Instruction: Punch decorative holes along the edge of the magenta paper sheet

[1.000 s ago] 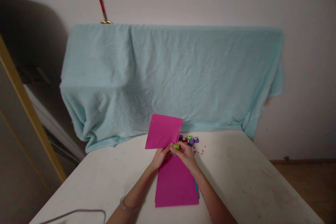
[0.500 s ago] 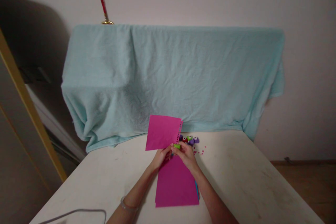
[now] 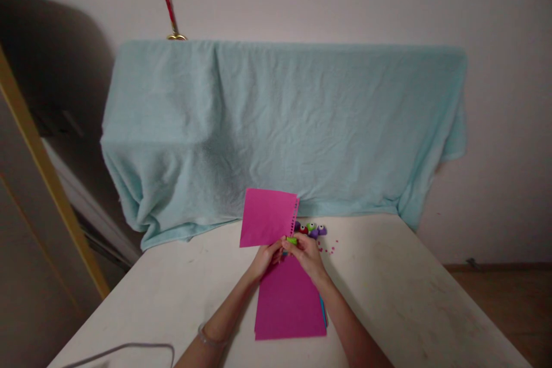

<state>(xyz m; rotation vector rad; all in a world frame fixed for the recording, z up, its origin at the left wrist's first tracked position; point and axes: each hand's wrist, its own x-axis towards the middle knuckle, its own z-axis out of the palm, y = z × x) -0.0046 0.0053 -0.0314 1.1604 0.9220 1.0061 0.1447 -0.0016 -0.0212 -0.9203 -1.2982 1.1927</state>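
You are pinching green punch (image 3: 291,240) in right hand (image 3: 307,253), left hand (image 3: 266,255) gripping sheet (image 3: 268,217); holes (image 3: 296,214) running up edge above grip, lower stretch unpunched

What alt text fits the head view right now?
Two bare hands hold a pink paper sheet upright over a white table, the right hand pressing a small green punch on its edge, the left hand gripping the sheet; more pink sheets lie below.

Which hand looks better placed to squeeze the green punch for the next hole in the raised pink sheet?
Probably the right hand: its fingers already wrap the small green plastic punch on the edge of the raised pink paper sheet, while the left hand grips the sheet's lower edge.
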